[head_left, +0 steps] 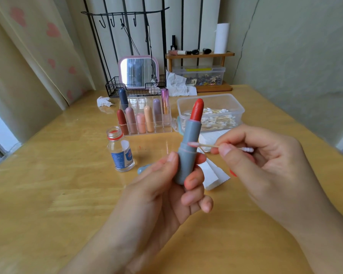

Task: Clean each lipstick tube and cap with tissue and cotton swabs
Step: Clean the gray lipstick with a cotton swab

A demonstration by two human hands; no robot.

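- The desk (48, 175) carried everything, and the grey lipstick tube (187, 153) served as the landmark, held upright above the desk's middle.
- Behind the tube and to its right sat a clear box of cotton swabs (210, 115); behind it to the left stood a clear organizer (147, 119) with several capped lipsticks.
- The left hand (166, 194) had its fingers curled round the tube's lower half, thumb on the near side, with red smears on the fingertips.
- The right hand (265, 165), just right of the tube, pinched a cotton swab (216, 146) between thumb and forefinger.
- Folded white tissue (212, 175) lay on the desk just below and right of the tube; an open small glass bottle (120, 151) stood to its left.
- The tube looked matte grey with a ridge at the collar, and the red bullet (197, 109) was wound up well clear of the barrel.
- The swab's tip, already tinged pink, touched the tube at the collar ridge.
- To do the step well, the tip probably needed light pressure along that groove while the left hand turned the tube, keeping the cotton away from the soft red bullet and swapping ends once stained.
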